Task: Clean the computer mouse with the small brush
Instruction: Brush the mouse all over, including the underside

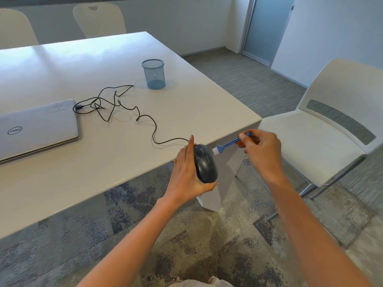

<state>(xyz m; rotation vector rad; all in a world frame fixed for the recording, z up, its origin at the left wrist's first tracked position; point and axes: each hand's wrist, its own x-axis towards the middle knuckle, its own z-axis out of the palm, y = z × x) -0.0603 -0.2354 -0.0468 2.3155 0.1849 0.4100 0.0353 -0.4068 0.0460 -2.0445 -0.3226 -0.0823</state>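
Observation:
My left hand (187,175) grips a dark grey wired computer mouse (205,163), held upright off the table's front edge with its top facing right. Its black cable (116,104) trails back across the white table (186,104) in a loose tangle. My right hand (260,150) pinches the handle of a small blue brush (229,144). The brush's white bristles sit just at the mouse's upper right side, close to touching it.
A closed silver laptop (37,127) lies at the table's left. A blue mesh pen cup (153,73) stands further back. White chairs stand at the right (323,125) and behind the table (99,19). Patterned carpet lies below.

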